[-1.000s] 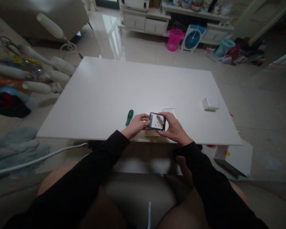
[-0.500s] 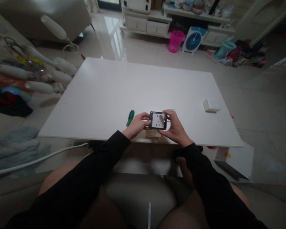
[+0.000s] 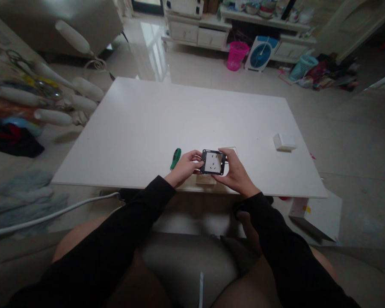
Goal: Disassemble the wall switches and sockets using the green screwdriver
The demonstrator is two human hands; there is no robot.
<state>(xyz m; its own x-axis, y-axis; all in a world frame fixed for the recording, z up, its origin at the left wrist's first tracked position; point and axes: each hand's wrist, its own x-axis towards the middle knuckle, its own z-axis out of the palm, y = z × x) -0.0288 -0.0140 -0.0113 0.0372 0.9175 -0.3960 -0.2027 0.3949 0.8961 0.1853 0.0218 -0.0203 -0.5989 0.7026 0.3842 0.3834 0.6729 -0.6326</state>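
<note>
A socket panel (image 3: 213, 162) with a white face and a dark frame is held up above the front edge of the white table (image 3: 167, 115). My left hand (image 3: 186, 167) grips its left side, and my right hand (image 3: 235, 172) grips its right side with thumb and fingers. Below the panel a pale, box-like piece (image 3: 205, 179) lies at the table edge, partly hidden. A green-handled tool (image 3: 176, 158) lies just left of my left hand. Behind my right hand a thin flat item (image 3: 232, 149) shows in part.
A small white box (image 3: 284, 142) stands at the table's right side. On the floor beyond are a pink basket (image 3: 236, 55) and a blue and white fan (image 3: 262, 53). An open white box (image 3: 319, 214) is below the table's right front corner.
</note>
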